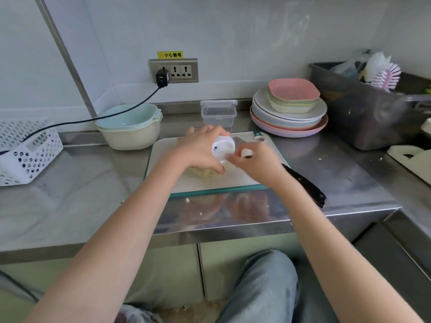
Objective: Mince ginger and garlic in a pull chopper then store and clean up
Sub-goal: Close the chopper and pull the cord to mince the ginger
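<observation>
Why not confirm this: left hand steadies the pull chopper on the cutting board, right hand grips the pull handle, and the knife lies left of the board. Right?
Not quite. The head view shows the knife lying to the right of the cutting board, not left. The rest holds: left hand on the pull chopper, right hand gripping the pull handle.

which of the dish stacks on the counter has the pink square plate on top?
The plate stack at back right, by the grey bin: round plates topped by square dishes, pink uppermost. The bowl stack at back left is mint over cream.
</observation>
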